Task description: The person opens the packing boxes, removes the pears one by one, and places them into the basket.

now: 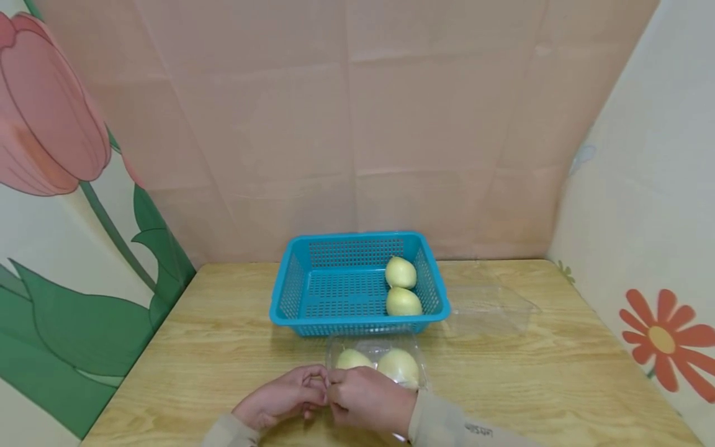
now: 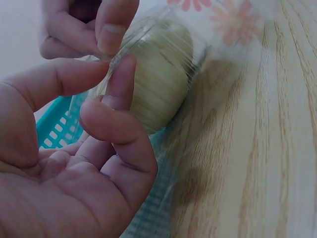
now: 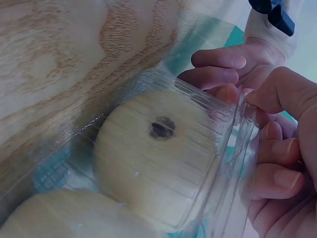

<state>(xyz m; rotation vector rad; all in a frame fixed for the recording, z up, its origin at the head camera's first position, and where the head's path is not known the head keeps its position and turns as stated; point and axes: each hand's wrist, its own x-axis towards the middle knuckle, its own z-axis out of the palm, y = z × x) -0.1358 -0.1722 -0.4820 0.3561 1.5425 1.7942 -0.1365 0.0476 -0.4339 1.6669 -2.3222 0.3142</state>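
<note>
Pinching the clear box [image 1: 372, 348] of pears [image 1: 399, 366] between fingers [image 2: 123, 82]

"How was the left hand [image 1: 287, 397] held?"
"Its thumb and forefinger pinched together; the middle finger was bent."
"And the right hand [image 1: 373, 398]?"
"Close beside it, back uppermost, thumb pinching too, lower fingers curled."
"The forearms [image 1: 452, 422]?"
"They slanted inward from either side."
</note>
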